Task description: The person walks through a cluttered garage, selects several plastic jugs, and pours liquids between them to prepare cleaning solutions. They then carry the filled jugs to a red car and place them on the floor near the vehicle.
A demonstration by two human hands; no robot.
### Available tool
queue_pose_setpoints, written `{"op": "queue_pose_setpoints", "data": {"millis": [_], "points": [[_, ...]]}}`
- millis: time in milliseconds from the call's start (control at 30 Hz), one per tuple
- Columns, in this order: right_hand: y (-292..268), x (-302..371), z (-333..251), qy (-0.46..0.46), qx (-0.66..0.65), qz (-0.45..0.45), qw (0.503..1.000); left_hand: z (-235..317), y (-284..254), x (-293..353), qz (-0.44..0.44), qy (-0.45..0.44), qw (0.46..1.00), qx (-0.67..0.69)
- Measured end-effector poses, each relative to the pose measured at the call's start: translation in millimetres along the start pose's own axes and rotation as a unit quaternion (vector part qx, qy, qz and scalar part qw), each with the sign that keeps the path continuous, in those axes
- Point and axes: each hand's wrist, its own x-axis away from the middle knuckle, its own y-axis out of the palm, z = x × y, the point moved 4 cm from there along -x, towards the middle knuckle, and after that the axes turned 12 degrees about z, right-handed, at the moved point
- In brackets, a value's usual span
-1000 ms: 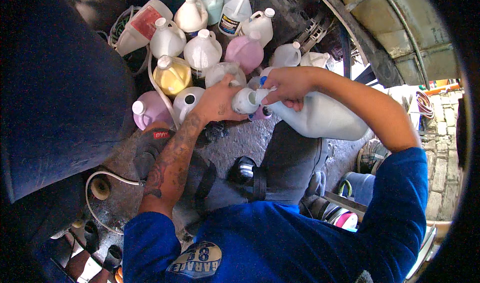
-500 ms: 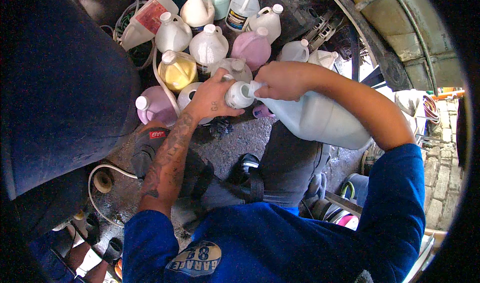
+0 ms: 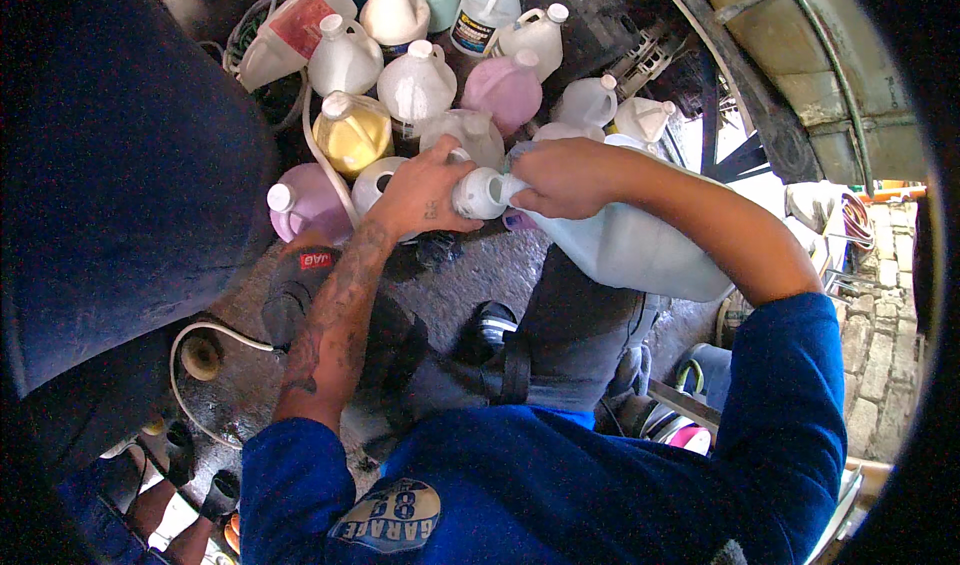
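Note:
My left hand (image 3: 428,195) wraps round a small white plastic bottle (image 3: 479,194) with its round mouth uncapped and turned toward the right. At that mouth, my right hand (image 3: 562,178) grips the neck end of a large whitish translucent jug (image 3: 655,250). The jug lies tilted under my right forearm, its neck end against or very near the bottle's mouth; my fingers hide the exact contact. Whether liquid is flowing cannot be made out. Close by my left hand stand a yellow-filled jug (image 3: 352,140), a pink-filled jug (image 3: 312,200) and a translucent jug (image 3: 465,133).
Several more jugs stand beyond my hands, among them another pink one (image 3: 503,97) and one with a dark label (image 3: 478,25). A person in dark clothing (image 3: 130,185) is close on my left. A pale hose (image 3: 322,145) runs between jugs. Curved metal panelling (image 3: 790,65) overhangs the upper right.
My right arm and the large jug have shifted slightly left. Both hands keep their grips, and the small bottle stays at the jug's neck end.

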Motion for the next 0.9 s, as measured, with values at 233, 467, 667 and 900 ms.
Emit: {"op": "queue_pose_setpoints", "data": {"millis": [233,467,667,900], "points": [[19,-18,6,0.013,-0.007,-0.107,0.994,-15,34,2,-0.046,0.0,0.999,0.022],[25,-29,8,0.053,-0.015,-0.159,0.986,-25,52,2,-0.047,0.002,0.999,0.021],[37,-31,12,0.061,-0.002,-0.142,0.988,-34,63,0,-0.021,0.03,0.999,0.036],[39,-21,13,0.07,-0.018,-0.116,0.991,-30,60,0,-0.01,0.047,0.998,0.042]]}}
